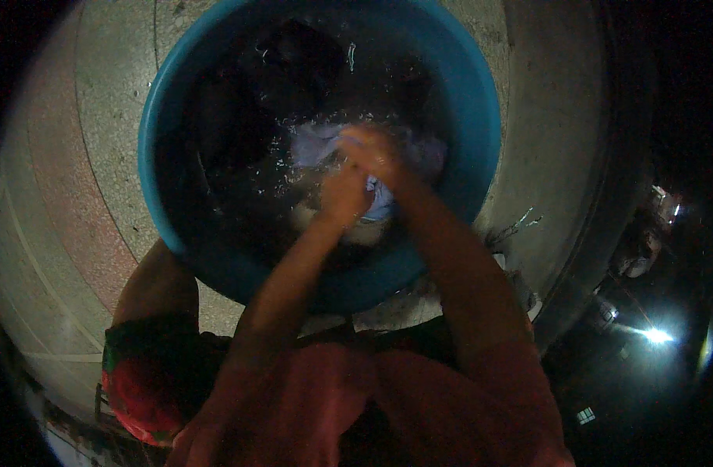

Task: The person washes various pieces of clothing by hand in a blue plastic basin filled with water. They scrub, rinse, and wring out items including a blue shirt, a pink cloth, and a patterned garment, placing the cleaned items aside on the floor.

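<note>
Both hands are inside a large round blue tub [479,111] holding dark, rippling water. A wet pale-lilac cloth [316,143] is bunched up between them. My right hand [371,149] grips it from above, blurred. Just below and touching it, my left hand [346,195] is closed on the same cloth, and a lighter blue fold [379,201] sticks out between the two wrists. More of the cloth spreads under water to the right. A beige patch lies beneath my hands; I cannot tell what it is. Dark fabric [301,58] lies soaked at the tub's far side.
The tub stands on a terrazzo floor [111,117] with a reddish band at left. To the right runs a grey floor strip [552,128]. My bent knee [158,286] is against the tub's lower left. A bright light [657,335] shines from the dark lower right.
</note>
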Motion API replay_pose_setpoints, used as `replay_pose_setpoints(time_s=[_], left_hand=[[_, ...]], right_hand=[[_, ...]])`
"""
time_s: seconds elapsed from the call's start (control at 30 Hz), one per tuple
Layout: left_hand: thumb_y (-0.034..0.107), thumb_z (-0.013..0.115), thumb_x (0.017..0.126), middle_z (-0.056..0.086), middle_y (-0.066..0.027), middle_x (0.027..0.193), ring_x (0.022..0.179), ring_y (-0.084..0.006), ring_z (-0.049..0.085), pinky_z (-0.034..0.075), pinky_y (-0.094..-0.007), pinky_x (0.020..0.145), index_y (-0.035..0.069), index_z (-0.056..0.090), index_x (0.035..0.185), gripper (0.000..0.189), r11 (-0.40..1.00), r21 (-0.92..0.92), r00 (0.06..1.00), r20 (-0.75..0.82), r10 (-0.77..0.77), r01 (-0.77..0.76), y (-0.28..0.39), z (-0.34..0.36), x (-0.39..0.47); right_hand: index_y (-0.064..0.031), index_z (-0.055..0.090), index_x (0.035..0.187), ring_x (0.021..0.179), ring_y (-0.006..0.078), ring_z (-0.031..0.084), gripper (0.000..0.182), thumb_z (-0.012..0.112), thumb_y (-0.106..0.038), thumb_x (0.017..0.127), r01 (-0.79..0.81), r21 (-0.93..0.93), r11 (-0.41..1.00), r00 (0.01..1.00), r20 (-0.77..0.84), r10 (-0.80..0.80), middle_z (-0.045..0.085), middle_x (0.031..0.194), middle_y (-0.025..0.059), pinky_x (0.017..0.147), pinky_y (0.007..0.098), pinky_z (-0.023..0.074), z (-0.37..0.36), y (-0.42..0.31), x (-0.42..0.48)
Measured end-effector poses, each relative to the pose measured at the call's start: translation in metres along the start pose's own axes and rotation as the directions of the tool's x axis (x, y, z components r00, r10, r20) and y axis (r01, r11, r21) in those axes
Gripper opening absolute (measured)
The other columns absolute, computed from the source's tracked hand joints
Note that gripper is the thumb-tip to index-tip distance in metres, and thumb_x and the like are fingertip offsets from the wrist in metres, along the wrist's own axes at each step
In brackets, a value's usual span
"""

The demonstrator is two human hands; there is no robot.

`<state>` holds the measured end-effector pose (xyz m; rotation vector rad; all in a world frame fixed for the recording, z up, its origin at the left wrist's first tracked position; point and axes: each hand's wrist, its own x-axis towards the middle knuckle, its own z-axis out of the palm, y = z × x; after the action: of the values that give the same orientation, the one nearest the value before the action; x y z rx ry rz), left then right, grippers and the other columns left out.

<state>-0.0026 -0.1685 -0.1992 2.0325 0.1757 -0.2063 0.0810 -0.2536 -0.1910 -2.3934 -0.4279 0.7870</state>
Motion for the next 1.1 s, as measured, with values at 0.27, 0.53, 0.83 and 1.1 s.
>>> replay_pose_setpoints(time_s=[0.27,0.53,0.83,1.1], left_hand=[[0.033,0.063,0.075,0.053,-0.0115,0.111,0.098,-0.0238,0.051,0.043,-0.0349,0.083,0.002,0.051,0.113,0.051,-0.028,-0.755,0.616,0.556,-0.558,0.656,-0.029,-0.015,0.028],[0.040,0.056,0.080,0.050,-0.0127,0.113,0.102,-0.0263,0.049,0.042,-0.0394,0.084,0.007,0.046,0.117,0.050,-0.427,-0.780,0.747,0.597,-0.292,0.457,0.009,-0.021,0.044],[0.041,0.047,0.084,0.051,-0.0142,0.112,0.095,-0.0270,0.052,0.042,-0.0397,0.083,0.006,0.048,0.113,0.046,-0.330,-0.837,0.879,0.474,-0.040,0.437,0.079,-0.038,0.036],[0.043,0.046,0.084,0.055,-0.0120,0.107,0.090,-0.0253,0.055,0.044,-0.0391,0.079,0.004,0.050,0.113,0.048,-0.375,-0.814,0.730,0.572,-0.375,0.444,0.013,-0.026,0.045]], right_hand=[[-0.0054,0.060,0.091,0.087,0.0358,0.055,0.031,0.060,-0.032,0.074,-0.296,-0.248,0.922,0.942,-0.239,0.238,0.058,0.095,0.0189,0.078,0.0424,0.0433,-0.033,0.044,-0.025],[-0.0025,0.058,0.087,0.080,0.0345,0.056,0.035,0.066,-0.032,0.068,-0.029,0.164,0.986,0.999,0.031,0.024,0.058,0.089,0.0203,0.072,0.0437,0.0440,-0.044,-0.082,-0.059],[-0.0015,0.052,0.075,0.073,0.0354,0.054,0.028,0.068,-0.023,0.065,-0.039,-0.051,0.998,0.914,-0.406,0.015,0.056,0.080,0.0189,0.063,0.0427,0.0439,-0.049,-0.111,0.021],[0.0018,0.041,0.116,0.104,0.0360,0.048,0.058,0.063,-0.027,0.072,-0.059,0.134,0.989,0.795,-0.593,0.127,0.048,0.112,0.0241,0.088,0.0386,0.0380,-0.104,0.007,0.016]])
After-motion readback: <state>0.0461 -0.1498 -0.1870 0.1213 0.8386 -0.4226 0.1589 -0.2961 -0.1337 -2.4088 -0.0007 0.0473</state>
